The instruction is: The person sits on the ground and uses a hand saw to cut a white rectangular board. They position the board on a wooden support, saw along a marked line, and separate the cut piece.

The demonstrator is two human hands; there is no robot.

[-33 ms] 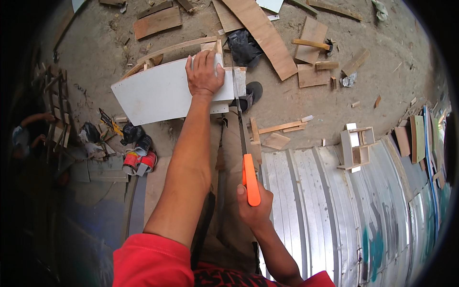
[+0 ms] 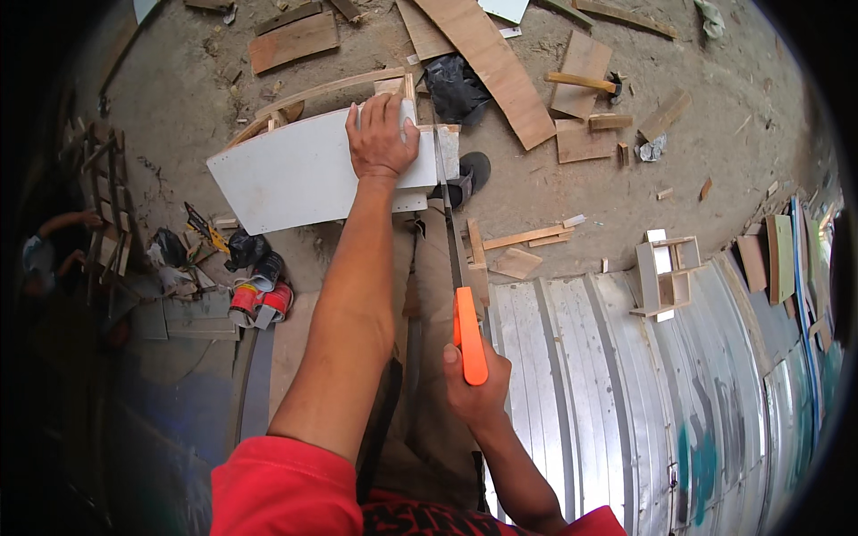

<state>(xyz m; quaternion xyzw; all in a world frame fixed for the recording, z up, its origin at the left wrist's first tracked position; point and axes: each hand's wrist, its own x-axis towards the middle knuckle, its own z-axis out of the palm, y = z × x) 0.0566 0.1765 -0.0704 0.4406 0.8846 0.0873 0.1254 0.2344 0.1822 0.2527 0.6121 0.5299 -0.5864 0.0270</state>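
Observation:
My left hand (image 2: 382,143) lies flat on the white board (image 2: 295,165), fingers stretched toward its far edge. This board covers one side of a wooden frame (image 2: 331,87) with a curved strip along its far side. My right hand (image 2: 478,384) is wrapped round the orange handle of a handsaw (image 2: 468,335). The saw's long blade points away from me and meets the right end of the white board. Just right of the blade is a small pale end piece (image 2: 450,143). Under that end, my shoe (image 2: 474,174) shows in part.
A hammer (image 2: 581,82) rests on plywood scraps at the far right. Beyond the board are a black plastic bag (image 2: 456,89) and a long plywood strip (image 2: 492,67). Red cans (image 2: 275,302) stand at left, near another person's arm (image 2: 71,221). Corrugated metal sheeting (image 2: 572,384) spans the right, beside a small wooden shelf (image 2: 666,277).

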